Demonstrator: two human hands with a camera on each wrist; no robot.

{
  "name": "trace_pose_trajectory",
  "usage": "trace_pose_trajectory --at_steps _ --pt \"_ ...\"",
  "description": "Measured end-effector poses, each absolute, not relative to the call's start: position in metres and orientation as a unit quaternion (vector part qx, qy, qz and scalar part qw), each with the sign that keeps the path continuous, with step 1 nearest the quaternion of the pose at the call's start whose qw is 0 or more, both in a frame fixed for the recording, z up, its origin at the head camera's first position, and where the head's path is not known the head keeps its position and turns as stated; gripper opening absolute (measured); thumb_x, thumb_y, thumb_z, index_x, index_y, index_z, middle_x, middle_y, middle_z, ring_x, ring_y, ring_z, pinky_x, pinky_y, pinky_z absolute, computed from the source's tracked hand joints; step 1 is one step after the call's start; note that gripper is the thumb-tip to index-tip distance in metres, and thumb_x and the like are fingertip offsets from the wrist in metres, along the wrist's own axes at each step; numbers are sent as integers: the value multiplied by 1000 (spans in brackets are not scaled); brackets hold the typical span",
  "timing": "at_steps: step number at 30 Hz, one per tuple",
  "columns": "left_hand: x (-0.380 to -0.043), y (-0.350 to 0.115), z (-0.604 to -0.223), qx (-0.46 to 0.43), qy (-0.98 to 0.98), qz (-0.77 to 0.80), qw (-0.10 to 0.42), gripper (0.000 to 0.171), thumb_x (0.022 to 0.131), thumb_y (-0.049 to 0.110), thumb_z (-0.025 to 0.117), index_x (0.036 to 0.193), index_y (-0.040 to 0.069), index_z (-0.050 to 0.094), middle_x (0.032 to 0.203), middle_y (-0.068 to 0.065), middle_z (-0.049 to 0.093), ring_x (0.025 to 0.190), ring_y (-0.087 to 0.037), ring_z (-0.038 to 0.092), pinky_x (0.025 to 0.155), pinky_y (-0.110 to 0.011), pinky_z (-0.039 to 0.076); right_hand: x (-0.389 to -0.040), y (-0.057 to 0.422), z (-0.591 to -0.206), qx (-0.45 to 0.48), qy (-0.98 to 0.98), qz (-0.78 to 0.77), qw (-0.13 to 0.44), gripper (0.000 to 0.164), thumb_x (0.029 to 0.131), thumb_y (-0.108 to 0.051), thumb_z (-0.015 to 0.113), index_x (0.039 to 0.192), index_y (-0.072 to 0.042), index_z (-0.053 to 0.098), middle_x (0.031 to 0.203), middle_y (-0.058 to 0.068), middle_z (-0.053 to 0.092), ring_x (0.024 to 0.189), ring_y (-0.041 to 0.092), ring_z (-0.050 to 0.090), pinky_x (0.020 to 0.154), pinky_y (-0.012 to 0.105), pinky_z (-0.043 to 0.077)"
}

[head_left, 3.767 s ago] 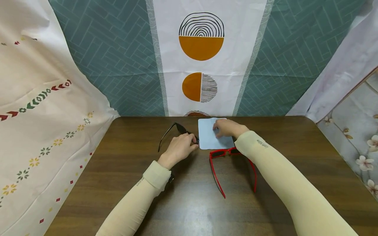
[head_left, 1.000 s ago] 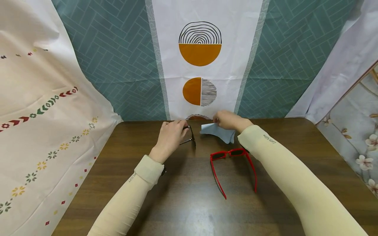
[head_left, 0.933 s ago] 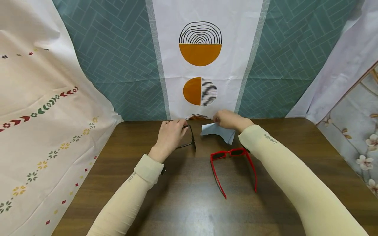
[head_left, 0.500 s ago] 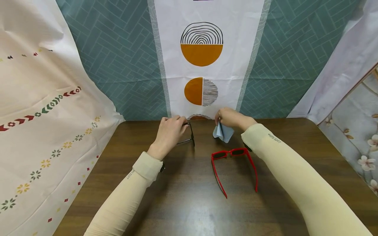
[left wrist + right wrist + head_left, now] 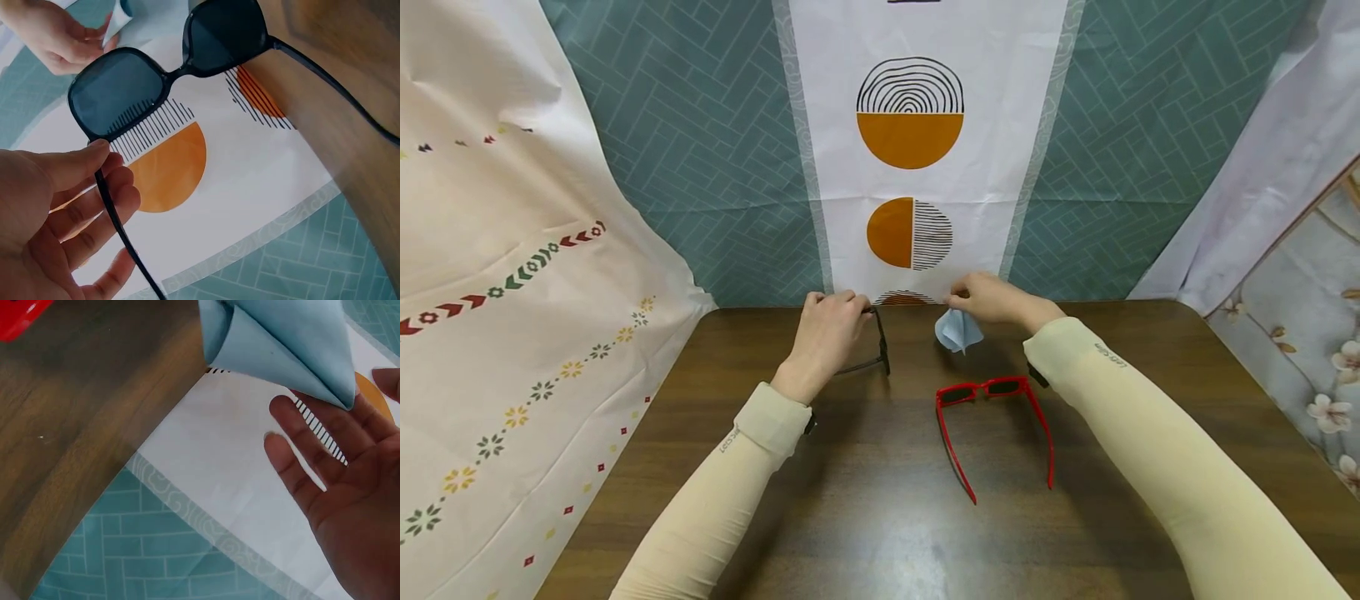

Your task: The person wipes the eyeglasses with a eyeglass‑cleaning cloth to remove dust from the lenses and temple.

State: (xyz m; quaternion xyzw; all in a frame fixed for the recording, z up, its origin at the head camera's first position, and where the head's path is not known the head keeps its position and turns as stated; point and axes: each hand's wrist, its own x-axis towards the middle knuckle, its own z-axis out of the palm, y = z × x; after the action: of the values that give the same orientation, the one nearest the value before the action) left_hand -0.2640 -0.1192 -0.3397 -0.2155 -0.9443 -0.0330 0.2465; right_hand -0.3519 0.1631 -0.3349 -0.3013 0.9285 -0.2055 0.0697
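Note:
Black-framed sunglasses [image 5: 119, 94] with dark lenses hang from my left hand [image 5: 831, 333]. In the left wrist view, its thumb and fingers pinch them at the hinge, where one temple joins the frame; the other temple reaches out over the table. My right hand [image 5: 992, 298] holds a light blue cleaning cloth [image 5: 958, 331] by its upper part, at the table's far edge. The right wrist view shows the cloth [image 5: 281, 353] folded into a cone-like drape, with the outer fingers spread below it. Both hands are side by side with a gap between them.
Red-framed sunglasses [image 5: 981, 390] lie on the wooden table [image 5: 880, 517] in front of the right hand, temples spread towards me. Behind the table hangs a patterned curtain [image 5: 745, 167]. A cream cloth [image 5: 512, 333] drapes along the left side.
The left hand has picked the black sunglasses up off the table. The right hand has lifted the cloth, which lay flat, and it now hangs bunched and folded. The red sunglasses have stayed put.

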Motion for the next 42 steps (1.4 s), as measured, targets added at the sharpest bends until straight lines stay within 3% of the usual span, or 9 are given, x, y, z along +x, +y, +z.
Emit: trace_pose_trajectory --at_steps 6,10,14,20,24,26,29,36,42 --pt "-266 -120 -338 -218 -942 -15 256 11 98 20 75 101 10 78 83 -4 70 78 -23 71 79 -46 49 -349 164 -337 -269 932 -238 42 32 106 -28 60 86 -6 74 70 0 52 73 21 47 67 35 39" --pt "-266 -120 -337 -224 -939 -6 262 10 98 20 75 101 10 77 83 -4 70 77 -24 71 78 -46 50 -347 165 -339 -251 936 -244 26 25 101 -21 66 82 -7 75 73 0 62 73 20 52 68 34 43" --pt "-266 -119 -336 -230 -936 1 266 10 98 19 75 98 9 74 83 -4 70 76 -24 71 80 -46 52 -344 165 -340 -240 936 -255 27 12 94 -4 65 89 -5 76 87 6 70 80 22 57 72 35 48" --pt "-266 -115 -335 -242 -927 9 285 11 98 11 69 89 7 66 74 -5 64 70 -25 69 78 -47 52 -341 165 -345 -218 932 -289 25 27 89 9 60 111 -1 72 94 16 68 75 25 56 67 35 49" --pt "-267 -114 -336 -247 -921 8 300 11 99 13 68 89 7 66 72 -4 60 68 -25 67 74 -46 51 -339 164 -348 -197 931 -304 39 33 95 6 64 128 3 65 115 27 70 97 35 69 83 44 58" --pt "-267 -114 -336 -249 -920 7 304 12 99 15 70 90 8 67 72 -4 60 67 -24 67 74 -45 51 -338 165 -348 -190 934 -300 43 33 97 3 65 130 5 65 124 29 68 114 39 67 94 49 56" --pt "-268 -114 -336 -249 -920 6 304 13 99 15 71 89 8 67 73 -4 61 68 -24 68 75 -45 51 -336 165 -347 -182 936 -298 43 27 98 1 66 125 7 68 127 29 67 120 42 65 100 52 54" --pt "-268 -114 -335 -260 -919 0 297 10 100 15 71 94 6 71 83 -5 64 81 -26 64 78 -42 49 -332 166 -345 -185 928 -323 11 19 99 1 61 112 8 72 115 27 71 103 37 67 86 48 57" --pt "-271 -114 -334 -302 -907 -16 294 7 98 7 72 94 2 72 86 -9 62 82 -27 57 72 -35 45 -329 163 -344 -198 914 -355 5 9 97 -2 67 102 5 69 96 18 71 88 30 65 77 41 56"
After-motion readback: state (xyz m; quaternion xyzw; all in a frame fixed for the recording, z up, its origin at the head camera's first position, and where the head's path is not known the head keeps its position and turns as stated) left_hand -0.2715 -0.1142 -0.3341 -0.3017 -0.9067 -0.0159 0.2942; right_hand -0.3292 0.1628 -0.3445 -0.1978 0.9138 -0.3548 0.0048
